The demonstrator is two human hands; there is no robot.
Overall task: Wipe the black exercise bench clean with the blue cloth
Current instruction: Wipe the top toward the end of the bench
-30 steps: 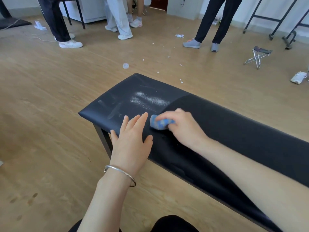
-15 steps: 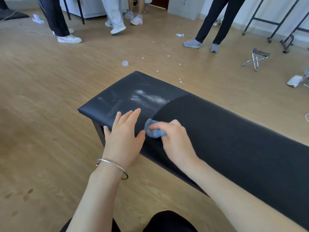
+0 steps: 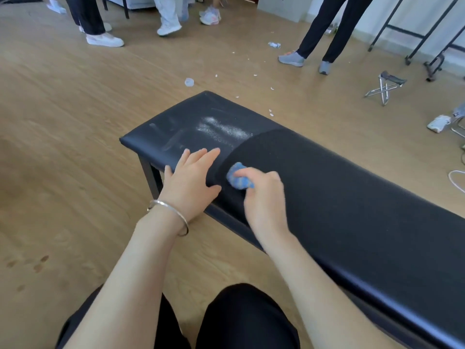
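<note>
1. Head view: black exercise bench [image 3: 352,197] runs from its end near frame centre out to the frame edge at 4 o'clock.
2. Right hand [image 3: 264,197] has its fingers curled round the bunched blue cloth [image 3: 237,180]. The cloth pokes out at the hand's 10 o'clock and sits pressed on the bench top, close to the near edge. The hand is slightly blurred.
3. Left hand [image 3: 191,177] lies palm down on the bench top with fingers straight and a little spread, gripping nothing. It sits at 9 o'clock of the cloth, just beside it.
4. Silver bangle [image 3: 173,212] on the left wrist.
5. White powder patch [image 3: 221,129] on the bench top at 12 o'clock of the left hand, with faint smears at its 9 o'clock. The bench surface at 3 o'clock of the patch looks darker and matte.
6. Wooden floor [image 3: 63,122] all round, with white scraps [image 3: 271,112] at 1 o'clock of the bench end.
7. Folding stool [image 3: 385,86] at the frame's 2 o'clock. Legs of standing people [image 3: 327,26] run along the top from 11 to 1 o'clock.
8. Wearer's knees [image 3: 246,318] in black at 6 o'clock.
</note>
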